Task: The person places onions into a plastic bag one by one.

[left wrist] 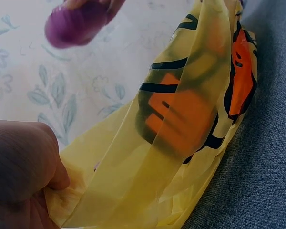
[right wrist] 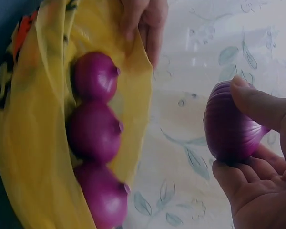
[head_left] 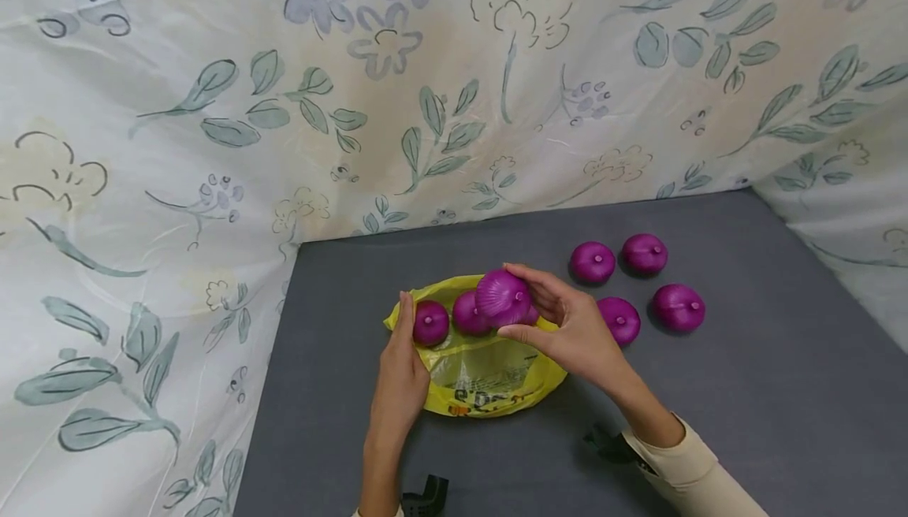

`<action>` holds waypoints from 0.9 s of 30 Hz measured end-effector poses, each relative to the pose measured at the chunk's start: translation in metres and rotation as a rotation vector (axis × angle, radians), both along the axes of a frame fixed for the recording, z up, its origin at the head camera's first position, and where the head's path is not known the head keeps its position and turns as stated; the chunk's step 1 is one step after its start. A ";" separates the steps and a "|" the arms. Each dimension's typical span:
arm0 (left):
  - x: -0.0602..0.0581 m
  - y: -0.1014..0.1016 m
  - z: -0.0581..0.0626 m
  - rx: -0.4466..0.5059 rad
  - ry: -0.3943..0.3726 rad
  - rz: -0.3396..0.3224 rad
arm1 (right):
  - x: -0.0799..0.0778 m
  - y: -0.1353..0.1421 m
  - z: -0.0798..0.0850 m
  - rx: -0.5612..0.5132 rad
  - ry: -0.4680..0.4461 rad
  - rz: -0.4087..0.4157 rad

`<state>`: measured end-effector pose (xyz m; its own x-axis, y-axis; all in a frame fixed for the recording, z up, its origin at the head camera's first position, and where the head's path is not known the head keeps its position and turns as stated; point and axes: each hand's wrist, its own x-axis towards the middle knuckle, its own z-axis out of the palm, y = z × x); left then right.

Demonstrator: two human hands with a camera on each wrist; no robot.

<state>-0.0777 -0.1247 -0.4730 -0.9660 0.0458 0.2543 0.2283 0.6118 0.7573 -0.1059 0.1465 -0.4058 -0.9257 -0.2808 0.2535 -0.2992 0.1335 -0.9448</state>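
A purple onion (head_left: 502, 296) is held in my right hand (head_left: 578, 336), thumb on one side and fingers on the other, above a yellow plastic bag (head_left: 489, 403). In the right wrist view the held onion (right wrist: 231, 124) is apart from the bag. Three more onions sit in a row inside the bag's mouth, one of them (head_left: 431, 323) beside my left fingers. My left hand (head_left: 404, 383) grips the bag's left rim; in the left wrist view thumb and fingers pinch the thin plastic (left wrist: 69, 195). Orange and black print marks the bag's side.
Several loose onions (head_left: 677, 308) lie on the dark grey tabletop (head_left: 766, 375) to the right of the bag, the closest one (head_left: 619, 321) just behind my right hand. A floral cloth (head_left: 440, 123) hangs along the back and left edges.
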 end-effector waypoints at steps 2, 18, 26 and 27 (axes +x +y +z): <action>0.001 0.000 0.000 0.009 -0.001 -0.006 | 0.002 -0.008 -0.002 0.019 -0.010 -0.003; 0.001 -0.001 -0.002 0.035 0.006 -0.010 | 0.009 -0.062 -0.030 0.134 -0.020 0.033; 0.000 -0.002 -0.001 0.065 -0.018 -0.026 | 0.008 -0.075 -0.045 0.278 0.019 0.034; -0.001 -0.002 0.000 0.069 -0.021 -0.024 | 0.008 -0.077 -0.046 0.301 0.030 0.033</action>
<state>-0.0782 -0.1265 -0.4733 -0.9699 0.0523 0.2377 0.2263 0.5526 0.8021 -0.0982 0.0696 -0.4520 -0.9084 -0.3769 0.1813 -0.3348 0.3958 -0.8551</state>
